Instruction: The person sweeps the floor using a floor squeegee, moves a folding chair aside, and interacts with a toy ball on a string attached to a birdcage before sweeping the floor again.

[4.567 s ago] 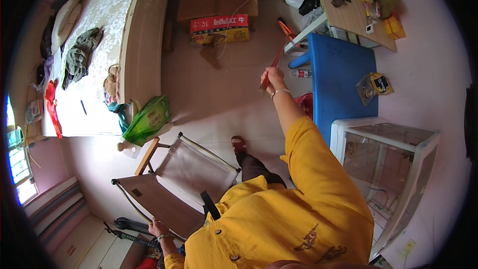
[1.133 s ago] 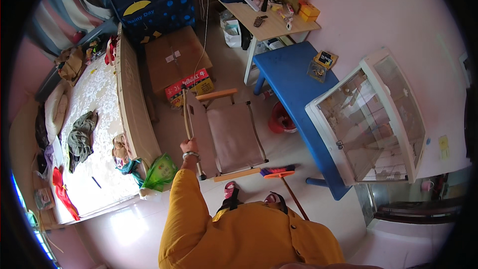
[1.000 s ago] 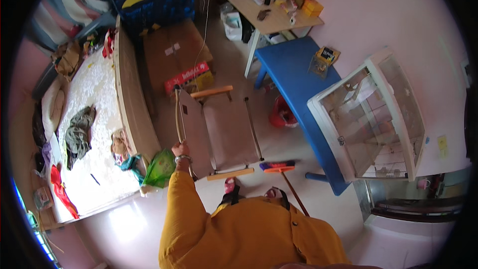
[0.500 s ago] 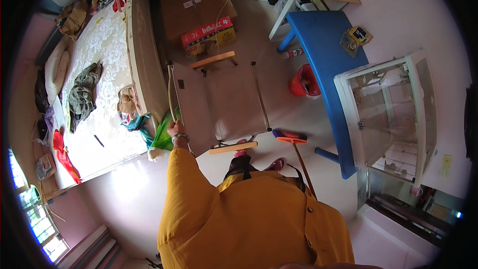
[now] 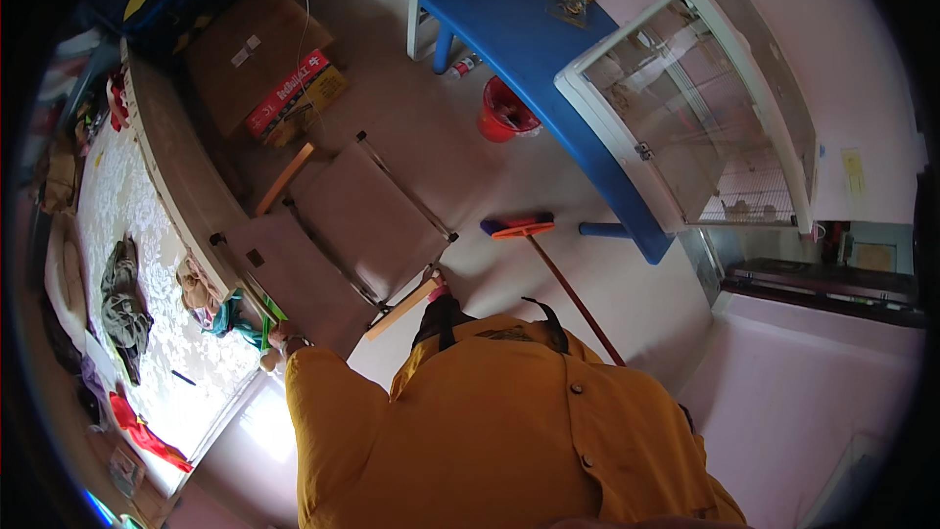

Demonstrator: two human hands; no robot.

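A folding chair (image 5: 364, 214) with a grey-brown fabric seat, a fabric back and wooden armrests stands on the floor ahead of me to the left. My left hand (image 5: 281, 337) is closed around the top edge of its backrest, partly hidden by my yellow sleeve. A green cloth or bag hangs right beside that hand, at the bed's corner. No part of my right hand shows. A broom (image 5: 519, 227) with an orange and purple head lies to the right of the chair; its handle runs back behind my body, so its end is hidden.
A bed (image 5: 162, 318) with clothes on it runs along the left. Cardboard boxes (image 5: 235, 59) sit beyond the chair. A blue table (image 5: 529, 39) stands on the right, with a red bucket (image 5: 504, 110) beside it and a white glass-fronted cabinet (image 5: 695, 108) near its end.
My view has turned rightward, so the chair, bed and table appear shifted left and tilted. My left hand stays on the backrest. The chair's place relative to the bed looks much the same.
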